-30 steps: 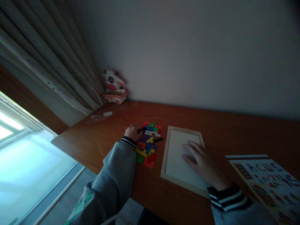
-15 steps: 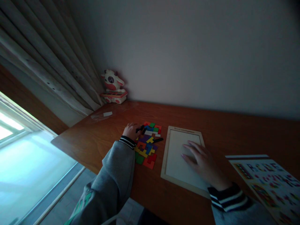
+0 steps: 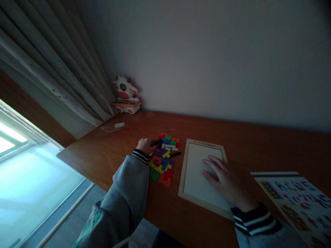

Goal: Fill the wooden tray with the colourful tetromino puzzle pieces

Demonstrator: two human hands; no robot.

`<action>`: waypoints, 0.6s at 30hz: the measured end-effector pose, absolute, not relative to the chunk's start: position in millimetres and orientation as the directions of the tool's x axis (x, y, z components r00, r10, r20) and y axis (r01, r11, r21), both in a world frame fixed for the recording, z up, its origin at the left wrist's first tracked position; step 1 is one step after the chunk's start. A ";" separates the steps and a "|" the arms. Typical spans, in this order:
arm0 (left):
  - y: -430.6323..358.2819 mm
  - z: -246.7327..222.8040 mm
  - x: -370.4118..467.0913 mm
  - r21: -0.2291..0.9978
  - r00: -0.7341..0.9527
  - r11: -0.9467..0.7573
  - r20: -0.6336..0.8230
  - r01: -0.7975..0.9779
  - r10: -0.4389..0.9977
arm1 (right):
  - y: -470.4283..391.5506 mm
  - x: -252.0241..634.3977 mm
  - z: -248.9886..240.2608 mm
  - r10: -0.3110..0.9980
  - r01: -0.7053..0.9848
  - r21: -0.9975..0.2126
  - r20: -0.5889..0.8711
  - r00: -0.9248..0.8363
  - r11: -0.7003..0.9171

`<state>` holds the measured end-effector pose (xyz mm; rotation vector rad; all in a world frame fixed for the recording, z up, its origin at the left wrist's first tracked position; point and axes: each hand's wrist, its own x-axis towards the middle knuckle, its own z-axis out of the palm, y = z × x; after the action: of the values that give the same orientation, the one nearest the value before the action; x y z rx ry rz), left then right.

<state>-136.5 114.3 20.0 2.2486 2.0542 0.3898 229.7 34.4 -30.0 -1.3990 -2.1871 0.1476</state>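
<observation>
At the left edge of a spread of colourful puzzle pieces (image 3: pixel 164 162), my left hand (image 3: pixel 145 145) has its fingers closed on a black piece (image 3: pixel 156 142). Another black piece (image 3: pixel 175 154) lies at the right side of the spread. White, red, green, blue, purple and yellow pieces are packed close together. My right hand (image 3: pixel 221 177) rests over the shallow wooden tray (image 3: pixel 182 168), fingers apart, holding nothing. The part of the tray that shows has no pieces in it.
A printed sheet (image 3: pixel 292 196) with coloured figures lies at the right. A toy cow (image 3: pixel 125 94) sits at the back left by the curtain (image 3: pixel 59 62). Clear plastic with a white label (image 3: pixel 119 125) lies near it.
The black piece at my left hand has shifted slightly, and the white pieces near it lie a little differently. My right hand stays over the tray.
</observation>
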 end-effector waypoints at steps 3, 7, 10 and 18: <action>112.7 20.3 -133.0 0.259 0.046 -0.085 0.155 0.962 0.987 | 34.5 230.0 -30.4 0.869 0.812 -0.362 0.374 -0.324 0.458; 110.8 18.9 -124.2 0.296 0.026 -0.074 0.161 0.952 0.987 | 34.6 229.1 -30.4 0.871 0.811 -0.368 0.372 -0.320 0.455; 109.9 17.1 -117.2 0.303 0.028 -0.075 0.158 0.950 0.987 | 34.8 228.8 -30.3 0.869 0.809 -0.365 0.373 -0.326 0.460; 106.1 21.9 -114.0 0.294 0.000 -0.041 0.137 0.955 0.991 | 33.3 228.7 -30.3 0.876 0.815 -0.365 0.355 -0.325 0.450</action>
<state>-114.0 106.1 21.9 2.1364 2.0914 0.4667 228.7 33.3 -30.3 -1.4131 -2.2016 0.1623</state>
